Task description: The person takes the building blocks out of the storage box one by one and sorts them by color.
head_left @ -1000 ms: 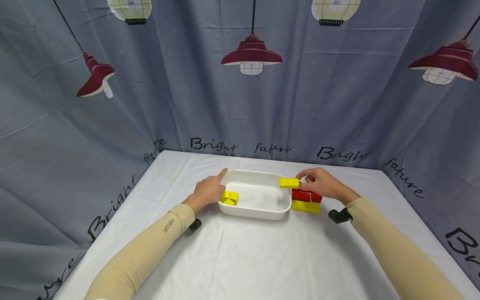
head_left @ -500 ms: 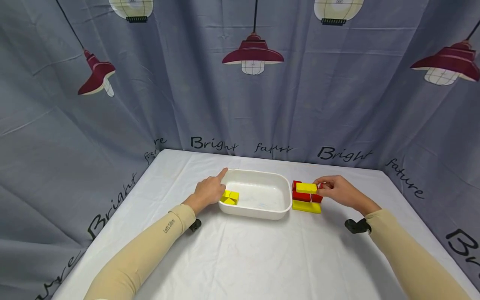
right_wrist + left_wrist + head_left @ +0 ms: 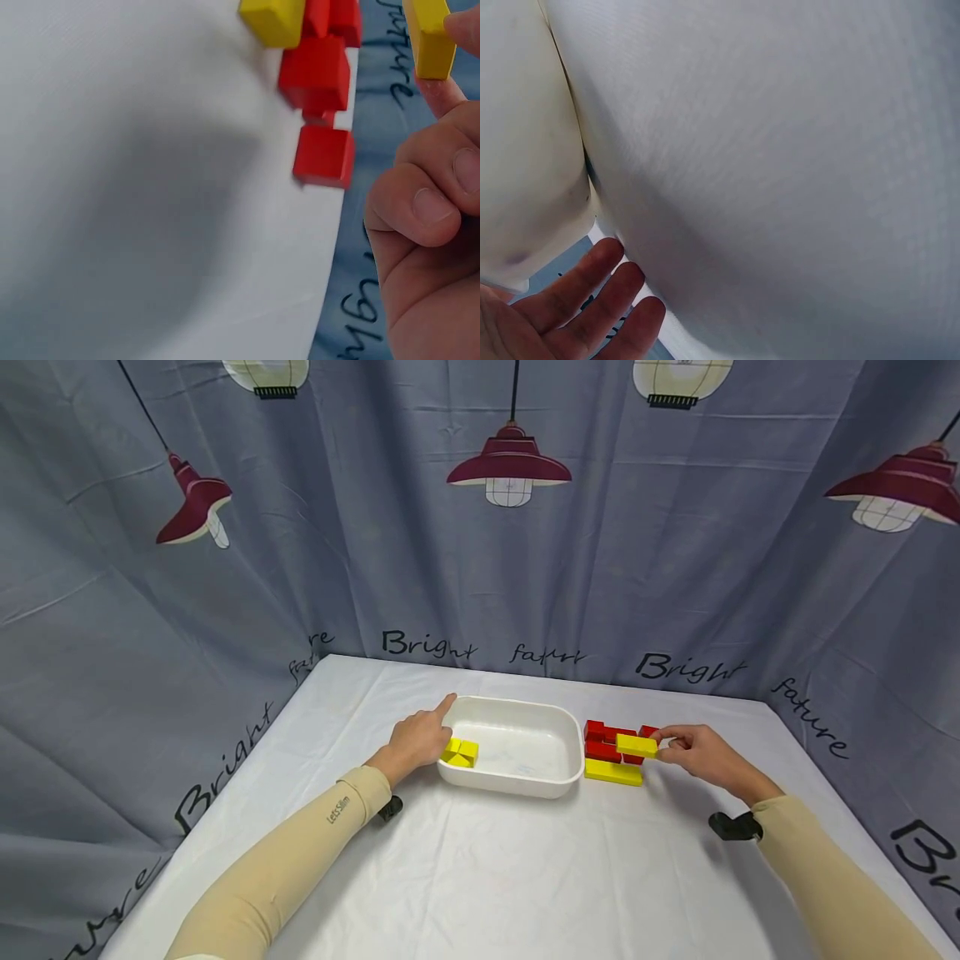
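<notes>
My right hand point(image 3: 696, 753) pinches a yellow rectangular block point(image 3: 637, 746) by its right end, held up over a group of red blocks point(image 3: 603, 752). In the right wrist view the thumb and a finger grip that block at the top right, with the other fingers curled. A long yellow block point(image 3: 612, 772) lies in front of the red ones. My left hand point(image 3: 417, 740) rests at the left rim of a white tray point(image 3: 517, 785), index finger extended. Three relaxed fingers point(image 3: 604, 296) show beside the tray's wall in the left wrist view. Several small yellow blocks point(image 3: 460, 752) sit inside, at its left end.
A white cloth point(image 3: 510, 868) covers the table. Behind the table's far edge hangs a grey-blue curtain point(image 3: 390, 543) printed with lamps and lettering. The blocks outside the tray stand close to its right wall. A black device sits at each wrist.
My right hand has carried the yellow block from over the tray's right rim rightward and nearer, to above the right side of the red blocks. My left hand stays at the tray.
</notes>
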`<action>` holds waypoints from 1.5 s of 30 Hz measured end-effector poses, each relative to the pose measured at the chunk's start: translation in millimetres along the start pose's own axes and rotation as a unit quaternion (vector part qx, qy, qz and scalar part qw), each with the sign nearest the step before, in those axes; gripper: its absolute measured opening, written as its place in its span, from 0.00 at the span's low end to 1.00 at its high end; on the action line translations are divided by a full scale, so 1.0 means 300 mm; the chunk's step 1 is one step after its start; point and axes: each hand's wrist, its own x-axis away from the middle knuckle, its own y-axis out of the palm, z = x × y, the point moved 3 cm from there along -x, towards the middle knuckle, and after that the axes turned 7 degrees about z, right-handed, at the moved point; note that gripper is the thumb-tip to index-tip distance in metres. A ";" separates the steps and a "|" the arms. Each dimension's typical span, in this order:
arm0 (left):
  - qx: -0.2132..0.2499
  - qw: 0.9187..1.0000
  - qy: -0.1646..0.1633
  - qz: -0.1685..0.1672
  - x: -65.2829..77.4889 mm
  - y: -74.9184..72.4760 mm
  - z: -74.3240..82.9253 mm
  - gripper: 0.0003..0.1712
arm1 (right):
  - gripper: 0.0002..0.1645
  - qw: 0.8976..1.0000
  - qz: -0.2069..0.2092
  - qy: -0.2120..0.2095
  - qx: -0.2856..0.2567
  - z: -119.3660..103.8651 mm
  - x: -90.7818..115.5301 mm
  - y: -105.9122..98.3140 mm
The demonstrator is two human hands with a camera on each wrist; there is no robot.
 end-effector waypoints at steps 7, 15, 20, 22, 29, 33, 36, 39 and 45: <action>0.002 1.000 -0.003 -0.002 0.000 0.001 -0.001 0.39 | 0.29 1.000 -0.005 0.030 -0.001 0.082 0.006 0.004; 0.006 1.000 -0.007 -0.003 -0.003 0.001 -0.002 0.39 | 0.31 0.999 -0.006 0.048 0.005 0.143 0.016 0.012; 0.006 1.000 -0.005 -0.004 -0.006 0.003 0.000 0.39 | 0.31 0.998 -0.005 0.055 0.018 0.182 0.020 0.017; 0.005 1.000 -0.008 -0.004 -0.007 0.004 0.001 0.39 | 0.31 0.998 -0.003 0.060 0.020 0.198 0.020 0.018; 0.005 1.000 -0.011 -0.005 -0.003 0.003 0.002 0.38 | 0.33 0.997 -0.007 0.069 0.024 0.237 0.036 0.015; 0.006 1.000 -0.007 -0.001 0.001 -0.002 0.000 0.38 | 0.32 0.997 -0.008 0.069 0.033 0.246 0.033 0.020; 0.007 1.000 -0.003 0.002 0.003 -0.002 -0.001 0.38 | 0.32 0.997 -0.010 0.068 0.039 0.240 0.030 0.025; 0.009 1.000 0.001 0.005 0.004 0.001 -0.002 0.38 | 0.32 0.997 -0.014 0.069 0.038 0.238 0.031 0.031; 0.013 1.000 0.003 0.009 0.004 0.003 -0.003 0.38 | 0.33 0.997 -0.018 0.070 0.035 0.239 0.038 0.034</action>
